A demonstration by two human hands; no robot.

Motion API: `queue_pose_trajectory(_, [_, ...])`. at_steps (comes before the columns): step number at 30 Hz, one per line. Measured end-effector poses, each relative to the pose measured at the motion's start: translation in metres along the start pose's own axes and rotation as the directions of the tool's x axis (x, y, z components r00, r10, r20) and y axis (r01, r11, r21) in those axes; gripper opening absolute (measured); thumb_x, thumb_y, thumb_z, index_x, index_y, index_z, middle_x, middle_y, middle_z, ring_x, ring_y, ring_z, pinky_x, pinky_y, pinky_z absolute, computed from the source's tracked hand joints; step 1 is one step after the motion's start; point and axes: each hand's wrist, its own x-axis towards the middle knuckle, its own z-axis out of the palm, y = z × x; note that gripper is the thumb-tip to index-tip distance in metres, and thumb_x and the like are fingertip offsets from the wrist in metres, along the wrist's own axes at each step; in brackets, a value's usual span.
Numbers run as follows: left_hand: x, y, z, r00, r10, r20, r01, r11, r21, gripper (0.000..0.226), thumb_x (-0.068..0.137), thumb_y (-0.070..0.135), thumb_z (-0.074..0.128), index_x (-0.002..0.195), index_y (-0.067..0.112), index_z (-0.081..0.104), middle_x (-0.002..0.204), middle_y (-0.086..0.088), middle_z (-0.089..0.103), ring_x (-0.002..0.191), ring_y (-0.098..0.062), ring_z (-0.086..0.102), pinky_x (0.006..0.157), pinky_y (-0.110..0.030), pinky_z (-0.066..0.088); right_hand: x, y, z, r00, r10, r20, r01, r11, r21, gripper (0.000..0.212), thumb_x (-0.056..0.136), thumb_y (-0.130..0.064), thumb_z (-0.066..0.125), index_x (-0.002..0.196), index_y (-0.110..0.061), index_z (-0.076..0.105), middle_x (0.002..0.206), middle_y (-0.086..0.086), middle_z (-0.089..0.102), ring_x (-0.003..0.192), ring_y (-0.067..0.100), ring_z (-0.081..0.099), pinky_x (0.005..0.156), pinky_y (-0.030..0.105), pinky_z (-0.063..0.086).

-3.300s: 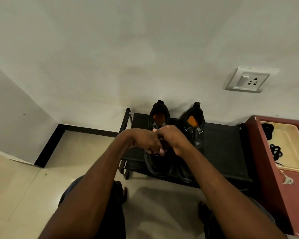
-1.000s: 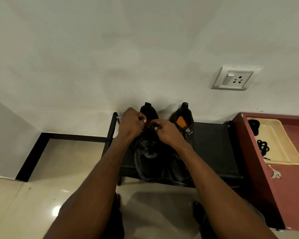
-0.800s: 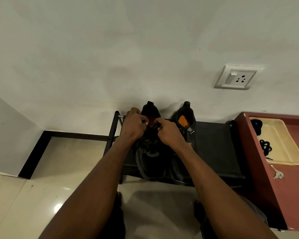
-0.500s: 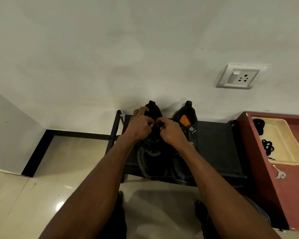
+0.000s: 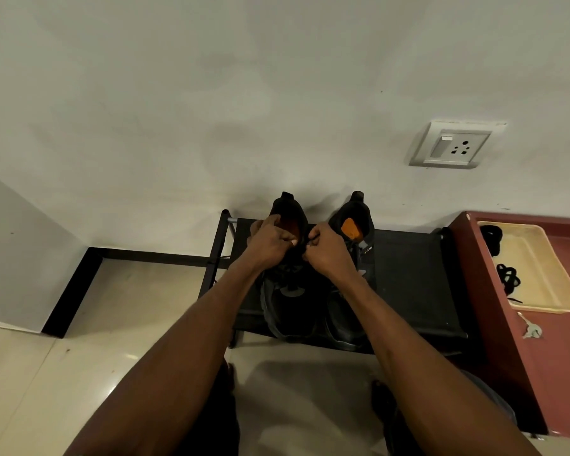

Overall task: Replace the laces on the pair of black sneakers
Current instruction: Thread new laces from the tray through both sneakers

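Note:
Two black sneakers with orange insoles stand side by side on a low black shoe rack [image 5: 412,291], heels toward the wall. My left hand [image 5: 270,243] and my right hand [image 5: 326,255] are both over the upper eyelets of the left sneaker [image 5: 288,307], fingers pinched on its black lace [image 5: 305,246]. Most of the lace is hidden under the hands. The right sneaker [image 5: 354,225] stands untouched just beyond my right hand.
A maroon cabinet [image 5: 540,373] stands right of the rack, carrying a cream tray [image 5: 540,274] with black laces [image 5: 507,279] in it and a key [image 5: 530,329] beside it. A wall socket [image 5: 456,146] sits above. Tiled floor [image 5: 63,373] stretches to the left.
Both hands have moved from the middle of the left sneaker up toward its collar and stay pinched on the lace there. The camera view shifted slightly.

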Motion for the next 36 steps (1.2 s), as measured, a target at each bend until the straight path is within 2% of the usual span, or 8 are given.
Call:
queue_pose_trajectory(6, [-0.010, -0.009, -0.012, 0.957, 0.052, 0.284, -0.087, 0.990, 0.110, 0.048, 0.099, 0.023, 0.058, 0.146, 0.024, 0.049, 0.167, -0.008, -0.004, 0.151, -0.035, -0.015, 0.121, -0.044, -0.008, -0.001, -0.002, 0.000, 0.998, -0.007, 0.061, 0.010, 0.998, -0.058, 0.022, 0.097, -0.027, 0.061, 0.092, -0.006, 0.064, 0.080, 0.005, 0.064, 0.070, 0.020, 0.059, 0.059, 0.030, 0.043])
queue_pose_trajectory(13, [-0.015, -0.003, -0.004, 0.995, 0.078, 0.065, -0.083, 0.994, 0.071, 0.061, 0.084, 0.023, 0.075, 0.137, 0.011, 0.047, 0.155, -0.007, 0.035, 0.143, -0.033, 0.033, 0.107, -0.038, 0.038, 0.001, -0.006, 0.010, 0.994, 0.068, 0.082, -0.077, 0.991, 0.113, 0.022, 0.102, -0.014, 0.052, 0.082, -0.006, 0.057, 0.076, 0.013, 0.066, 0.054, 0.011, 0.061, 0.052, 0.030, 0.050])
queue_pose_trajectory(16, [-0.014, -0.002, -0.004, 0.995, 0.066, 0.071, -0.073, 0.992, 0.102, 0.060, 0.082, 0.025, 0.076, 0.134, 0.010, 0.050, 0.155, -0.005, 0.036, 0.144, -0.034, 0.031, 0.110, -0.043, 0.037, -0.003, -0.022, -0.005, 0.970, 0.215, 0.110, -0.238, 0.781, 0.578, 0.018, 0.102, -0.002, 0.046, 0.087, 0.000, 0.056, 0.075, 0.016, 0.063, 0.054, 0.020, 0.060, 0.048, 0.028, 0.052])
queue_pose_trajectory(19, [-0.013, -0.002, -0.004, 0.995, 0.048, 0.082, -0.056, 0.994, 0.095, 0.070, 0.082, 0.030, 0.079, 0.141, 0.011, 0.046, 0.160, -0.004, 0.029, 0.150, -0.033, 0.016, 0.116, -0.046, 0.031, -0.005, -0.046, -0.043, 0.992, 0.124, -0.034, -0.032, 0.500, 0.866, 0.014, 0.099, 0.004, 0.046, 0.089, 0.003, 0.056, 0.077, 0.017, 0.068, 0.070, 0.028, 0.069, 0.062, 0.028, 0.058])
queue_pose_trajectory(26, [-0.013, -0.001, -0.002, 0.997, 0.046, 0.067, -0.050, 0.997, 0.061, 0.068, 0.082, 0.028, 0.079, 0.140, 0.011, 0.047, 0.163, -0.003, 0.025, 0.152, -0.031, 0.012, 0.118, -0.048, 0.029, -0.055, -0.126, -0.138, 0.874, -0.250, -0.418, 0.450, 0.088, 0.889, 0.012, 0.098, -0.001, 0.051, 0.089, -0.004, 0.058, 0.095, 0.016, 0.073, 0.090, 0.030, 0.072, 0.073, 0.029, 0.057])
queue_pose_trajectory(29, [-0.011, -0.002, -0.001, 0.997, 0.029, 0.074, -0.034, 0.997, 0.066, 0.071, 0.082, 0.028, 0.080, 0.142, 0.012, 0.046, 0.163, -0.003, 0.024, 0.153, -0.030, 0.009, 0.119, -0.048, 0.028, -0.063, -0.137, -0.138, 0.790, -0.233, -0.567, 0.606, 0.157, 0.780, 0.014, 0.100, -0.002, 0.051, 0.089, -0.003, 0.058, 0.101, 0.014, 0.072, 0.100, 0.031, 0.072, 0.078, 0.034, 0.057])
queue_pose_trajectory(32, [-0.011, 0.000, -0.001, 0.996, 0.023, 0.082, -0.028, 0.997, 0.069, 0.072, 0.083, 0.028, 0.079, 0.144, 0.011, 0.044, 0.163, -0.004, 0.024, 0.153, -0.031, 0.007, 0.119, -0.049, 0.028, -0.051, -0.122, -0.105, 0.690, -0.205, -0.694, 0.677, 0.522, 0.519, 0.008, 0.098, -0.008, 0.057, 0.091, -0.006, 0.062, 0.103, 0.008, 0.073, 0.100, 0.023, 0.071, 0.084, 0.039, 0.058])
queue_pose_trajectory(36, [-0.012, 0.003, -0.003, 0.996, 0.045, 0.080, -0.054, 0.992, 0.113, 0.061, 0.083, 0.029, 0.077, 0.135, 0.010, 0.052, 0.153, -0.003, 0.038, 0.149, -0.034, 0.018, 0.112, -0.050, 0.035, -0.025, -0.055, -0.037, 0.916, -0.255, -0.309, 0.271, 0.962, 0.009, 0.012, 0.095, -0.017, 0.055, 0.098, -0.008, 0.063, 0.091, 0.006, 0.069, 0.085, 0.023, 0.064, 0.079, 0.041, 0.054])
